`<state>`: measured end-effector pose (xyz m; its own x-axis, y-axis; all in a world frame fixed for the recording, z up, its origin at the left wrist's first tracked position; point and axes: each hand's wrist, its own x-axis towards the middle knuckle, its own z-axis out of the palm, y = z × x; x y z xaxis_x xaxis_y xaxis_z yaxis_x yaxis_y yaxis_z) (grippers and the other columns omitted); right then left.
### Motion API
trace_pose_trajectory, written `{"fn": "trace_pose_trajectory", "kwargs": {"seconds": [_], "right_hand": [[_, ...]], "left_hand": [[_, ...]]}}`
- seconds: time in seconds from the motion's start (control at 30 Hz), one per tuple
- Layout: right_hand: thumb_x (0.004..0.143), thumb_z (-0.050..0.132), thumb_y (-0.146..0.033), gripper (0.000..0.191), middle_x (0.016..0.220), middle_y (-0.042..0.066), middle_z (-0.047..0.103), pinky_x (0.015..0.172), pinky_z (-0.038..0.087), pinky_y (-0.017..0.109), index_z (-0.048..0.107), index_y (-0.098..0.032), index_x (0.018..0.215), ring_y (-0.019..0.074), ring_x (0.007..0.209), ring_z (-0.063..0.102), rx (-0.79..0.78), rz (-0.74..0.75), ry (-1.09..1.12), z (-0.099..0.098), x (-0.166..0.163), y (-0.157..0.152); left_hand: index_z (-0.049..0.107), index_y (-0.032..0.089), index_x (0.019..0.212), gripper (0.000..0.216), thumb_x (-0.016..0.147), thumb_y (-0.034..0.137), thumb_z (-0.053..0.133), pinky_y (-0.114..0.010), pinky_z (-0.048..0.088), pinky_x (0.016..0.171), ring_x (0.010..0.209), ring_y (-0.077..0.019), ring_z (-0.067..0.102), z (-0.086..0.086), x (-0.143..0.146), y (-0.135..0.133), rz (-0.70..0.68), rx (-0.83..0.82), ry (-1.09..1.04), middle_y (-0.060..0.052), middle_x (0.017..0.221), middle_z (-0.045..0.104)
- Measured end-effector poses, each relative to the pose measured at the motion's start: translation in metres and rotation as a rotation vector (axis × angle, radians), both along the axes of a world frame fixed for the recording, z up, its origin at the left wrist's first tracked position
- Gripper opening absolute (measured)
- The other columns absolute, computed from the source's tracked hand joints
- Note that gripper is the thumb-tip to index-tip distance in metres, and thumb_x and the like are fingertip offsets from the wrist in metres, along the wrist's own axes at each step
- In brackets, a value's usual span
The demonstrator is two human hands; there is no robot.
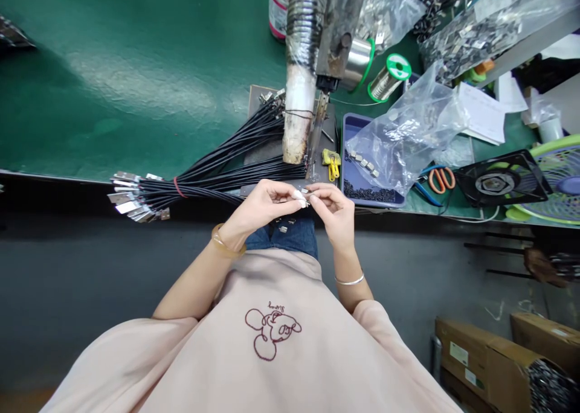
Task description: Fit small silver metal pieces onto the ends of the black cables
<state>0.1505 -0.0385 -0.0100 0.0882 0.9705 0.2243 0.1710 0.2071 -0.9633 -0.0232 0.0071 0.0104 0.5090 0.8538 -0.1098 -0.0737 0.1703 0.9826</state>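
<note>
My left hand [276, 200] and my right hand [334, 209] meet at the bench edge, thumbs and forefingers pinched together. Between the fingertips is a small metallic piece, mostly covered, so its kind does not show. Just beyond them lies a bundle of black cables [212, 183] with metal connectors at the left end, tied by a red band [179, 187]. A soldering iron [317, 129] points down above the hands, beside a foil-wrapped duct [299, 99]. A few small metal connectors [283, 228] rest on my lap.
Right of my hands stands a blue tray [399, 203] with small black parts, metal connectors and a plastic bag [408, 129]. A yellow clip [332, 163], solder spools [389, 78], orange-handled pliers [440, 180] and a black fan [501, 180] are nearby. Cardboard boxes [475, 352] sit at lower right.
</note>
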Motion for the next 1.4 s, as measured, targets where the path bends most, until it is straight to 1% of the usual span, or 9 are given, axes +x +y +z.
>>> {"fn": "trace_pose_trajectory", "kwargs": {"seconds": [0.17,0.27,0.37,0.6,0.7,0.9,1.1,1.23,1.4], "right_hand": [[0.1,0.055,-0.03,0.011,0.111,0.007,0.071,0.089,0.064,0.037,0.064,-0.024,0.097,0.0191,0.099,0.074,0.122,-0.193,-0.1,0.004,-0.002,-0.008],[0.097,0.06,-0.025,0.006,0.108,0.005,0.073,0.086,0.065,0.04,0.065,-0.026,0.099,0.0205,0.099,0.074,0.261,-0.218,-0.227,0.008,-0.005,-0.013],[0.092,0.066,-0.019,0.011,0.104,0.003,0.074,0.085,0.065,0.04,0.067,-0.028,0.097,0.0195,0.097,0.074,0.354,-0.198,-0.289,0.008,-0.007,-0.014],[0.097,0.059,-0.028,0.005,0.102,0.005,0.072,0.078,0.066,0.035,0.061,-0.024,0.096,0.0183,0.089,0.076,0.179,-0.235,-0.132,0.006,-0.009,-0.01],[0.098,0.058,-0.029,0.007,0.106,0.006,0.072,0.079,0.065,0.035,0.059,-0.024,0.094,0.0182,0.089,0.076,0.192,-0.258,-0.158,0.007,-0.008,-0.01],[0.095,0.062,-0.026,0.002,0.102,0.005,0.074,0.08,0.065,0.037,0.063,-0.025,0.093,0.02,0.094,0.075,0.245,-0.189,-0.244,0.006,-0.009,-0.011],[0.096,0.06,-0.027,0.006,0.106,0.006,0.074,0.079,0.063,0.033,0.061,-0.023,0.093,0.0177,0.092,0.076,0.159,-0.251,-0.195,0.005,-0.01,-0.007],[0.093,0.063,-0.022,0.007,0.103,0.005,0.076,0.086,0.063,0.038,0.062,-0.024,0.087,0.0195,0.097,0.074,0.305,-0.209,-0.389,0.001,-0.009,-0.003],[0.092,0.062,-0.012,0.013,0.106,0.004,0.077,0.081,0.063,0.034,0.061,-0.025,0.09,0.0178,0.095,0.075,0.481,-0.206,-0.545,-0.001,-0.009,0.0]], "left_hand": [[0.069,0.013,0.065,0.017,0.069,0.027,0.077,-0.021,0.041,0.057,0.058,-0.0089,0.051,-0.003,0.007,-0.003,0.158,-0.037,-0.031,-0.001,0.063,0.062],[0.068,0.012,0.065,0.016,0.069,0.025,0.076,-0.02,0.043,0.059,0.06,-0.0088,0.053,-0.002,0.01,-0.004,0.19,-0.028,-0.031,-0.001,0.065,0.064],[0.071,0.012,0.069,0.012,0.071,0.024,0.074,-0.02,0.045,0.061,0.062,-0.0091,0.056,0.0,0.011,-0.004,0.183,-0.023,-0.052,-0.001,0.067,0.067],[0.07,0.013,0.069,0.013,0.072,0.026,0.073,-0.022,0.046,0.062,0.062,-0.0108,0.056,-0.003,0.012,-0.005,0.226,0.004,-0.034,-0.001,0.067,0.065],[0.069,0.013,0.067,0.014,0.072,0.025,0.072,-0.021,0.042,0.058,0.06,-0.0097,0.052,-0.004,0.013,-0.005,0.224,0.035,-0.01,0.0,0.063,0.061],[0.067,0.013,0.067,0.013,0.071,0.024,0.072,-0.02,0.04,0.056,0.056,-0.0082,0.049,-0.004,0.013,-0.004,0.222,0.012,-0.053,0.001,0.061,0.059],[0.068,0.013,0.071,0.016,0.076,0.027,0.071,-0.02,0.036,0.054,0.055,-0.0071,0.044,-0.007,0.012,-0.005,0.225,0.019,-0.056,0.002,0.06,0.055],[0.068,0.013,0.071,0.014,0.077,0.026,0.07,-0.02,0.032,0.051,0.052,-0.0062,0.035,-0.007,0.014,-0.004,0.263,0.057,-0.048,0.004,0.056,0.046],[0.069,0.012,0.074,0.013,0.076,0.025,0.07,-0.019,0.036,0.055,0.056,-0.0069,0.041,-0.009,0.018,-0.003,0.332,0.048,-0.048,0.002,0.062,0.052]]}}
